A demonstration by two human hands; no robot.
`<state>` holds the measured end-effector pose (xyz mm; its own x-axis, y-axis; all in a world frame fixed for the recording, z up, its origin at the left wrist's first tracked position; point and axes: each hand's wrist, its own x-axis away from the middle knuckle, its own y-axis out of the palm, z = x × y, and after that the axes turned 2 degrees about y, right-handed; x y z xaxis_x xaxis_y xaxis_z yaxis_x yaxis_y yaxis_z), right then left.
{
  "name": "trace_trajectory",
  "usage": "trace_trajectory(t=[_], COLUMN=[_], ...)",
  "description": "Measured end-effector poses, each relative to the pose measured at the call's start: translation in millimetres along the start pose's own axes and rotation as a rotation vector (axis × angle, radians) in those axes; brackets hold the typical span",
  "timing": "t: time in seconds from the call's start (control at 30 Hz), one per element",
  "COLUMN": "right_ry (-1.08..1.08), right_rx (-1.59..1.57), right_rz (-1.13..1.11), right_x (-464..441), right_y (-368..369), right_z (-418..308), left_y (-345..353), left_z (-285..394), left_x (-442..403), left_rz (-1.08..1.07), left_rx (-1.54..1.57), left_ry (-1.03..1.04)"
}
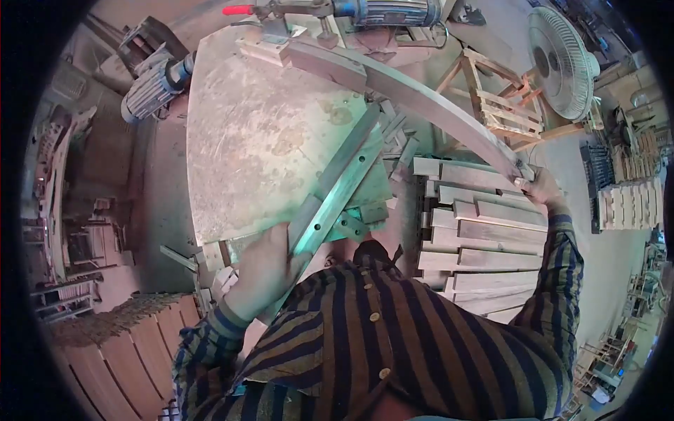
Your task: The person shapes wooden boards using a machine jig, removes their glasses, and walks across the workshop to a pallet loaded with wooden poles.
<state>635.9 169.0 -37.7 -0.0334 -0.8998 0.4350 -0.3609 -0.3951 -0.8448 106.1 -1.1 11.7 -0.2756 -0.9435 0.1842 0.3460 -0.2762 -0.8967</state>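
My right hand [542,188] is closed around the near end of a long curved wooden piece [442,105]. That piece arcs up and left across the table's far edge to a wooden block [265,50] near a red-handled clamp [281,12]. My left hand [265,268] is closed on a straight wooden bar [335,193] with dark round holes along it, lying slantwise over the table's right edge. The fingers of this hand are partly hidden behind the bar. Green light falls on the bar.
A worn worktable [246,133] lies ahead, with wood offcuts [400,133] at its right. Stacked boards [491,224] stand to my right. Blue motors [158,83] sit at the left and top. A fan [562,63] and a wooden frame [502,105] occupy the far right.
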Motion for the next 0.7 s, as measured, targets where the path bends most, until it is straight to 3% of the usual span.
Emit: trace_trajectory(t=[0.07, 0.33, 0.47, 0.53, 0.7], right_ry=[-0.017, -0.026, -0.15, -0.064, -0.139], right_rx=[-0.009, 0.052, 0.015, 0.098, -0.118], right_rz=[0.014, 0.0, 0.059, 0.027, 0.044], right_x=[9.3, -23.5, -24.8, -27.3, -26.2], right_y=[-1.3, 1.3, 4.4, 6.7, 7.9], right_z=[-13.3, 2.1, -1.1, -3.4, -13.0], left_y=[9.0, 7.8, 15.5, 18.6, 17.6], left_z=[-2.4, -4.6, -16.7, -20.6, -19.2], left_x=[-9.1, -15.2, -18.2, -20.8, -20.9], left_rz=[-0.078, -0.014, 0.078, 0.11, 0.125], left_rx=[-0.003, 0.033, 0.055, 0.026, -0.043], left_ry=[-0.145, -0.135, -0.064, -0.022, -0.065])
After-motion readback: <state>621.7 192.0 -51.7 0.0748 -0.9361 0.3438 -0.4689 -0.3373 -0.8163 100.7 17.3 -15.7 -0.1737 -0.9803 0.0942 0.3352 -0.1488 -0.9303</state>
